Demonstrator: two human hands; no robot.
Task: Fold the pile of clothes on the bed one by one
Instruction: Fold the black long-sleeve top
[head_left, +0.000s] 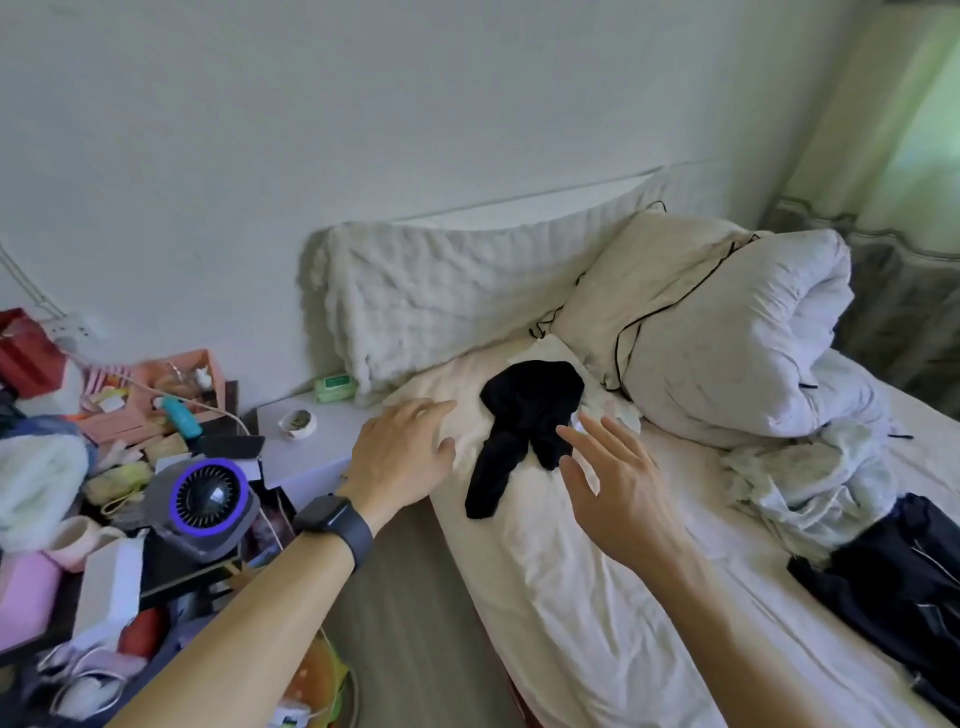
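A small black garment (524, 421) lies bunched on the white bed sheet (582, 597), one narrow end trailing toward me. My left hand (402, 449), with a dark watch on its wrist, hovers just left of the garment, fingers straight and spread. To the garment's right, my right hand (618, 493) is held flat with straight fingers, its fingertips near the cloth's edge. Neither hand holds anything. A dark garment (893, 582) lies crumpled at the right edge of the bed, beside a pale crumpled cloth (800, 478).
A rolled white duvet (743, 353) and a pillow (639, 275) fill the bed's head end. A nightstand (306, 447) with a small bowl stands left of the bed. A cluttered desk with a round fan (208, 493) is at far left. Grey floor runs between.
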